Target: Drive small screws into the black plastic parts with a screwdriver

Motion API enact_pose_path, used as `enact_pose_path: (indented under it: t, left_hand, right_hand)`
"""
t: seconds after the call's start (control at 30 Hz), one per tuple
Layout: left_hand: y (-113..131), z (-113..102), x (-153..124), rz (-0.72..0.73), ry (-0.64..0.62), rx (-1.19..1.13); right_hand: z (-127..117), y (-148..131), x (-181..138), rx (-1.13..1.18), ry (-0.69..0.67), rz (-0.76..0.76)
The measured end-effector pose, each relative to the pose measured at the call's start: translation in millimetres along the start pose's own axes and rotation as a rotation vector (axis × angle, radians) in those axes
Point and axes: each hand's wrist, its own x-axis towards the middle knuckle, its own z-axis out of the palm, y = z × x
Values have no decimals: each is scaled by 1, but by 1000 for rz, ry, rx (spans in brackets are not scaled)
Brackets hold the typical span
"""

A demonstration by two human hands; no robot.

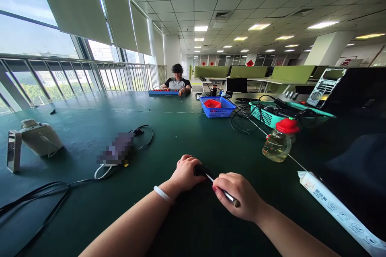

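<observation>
Low over the dark green table [181, 128], my left hand [187, 172] is closed round a small black object [200, 170], mostly hidden by the fingers. My right hand [238, 192] grips a slim metal rod-like tool [231, 199] with a rounded brownish end towards me. The tool's far end meets the black object; whether it goes into it or only touches it, I cannot tell. A white band [163, 194] circles my left wrist.
To the right stand a red-lidded bottle [279, 144], a long white packet [334, 209], and a teal basket [262, 114] of cables. A blue basket [218, 110] sits ahead. Left are a pale container [42, 138] and cables [45, 192]. Another person [177, 82] sits opposite.
</observation>
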Motion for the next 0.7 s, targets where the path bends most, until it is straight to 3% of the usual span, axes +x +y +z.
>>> enact_pose_path:
  t: [0.3, 0.57, 0.7]
  left_hand:
    - [0, 0, 0, 2, -11, 6]
    - [0, -1, 1, 13, -20, 4]
    - [0, -2, 1, 12, -29, -9]
  right_hand:
    - [0, 5, 0, 54, 5, 24]
    - [-3, 16, 0, 357, 71, 293]
    - [4, 26, -1, 601, 162, 519]
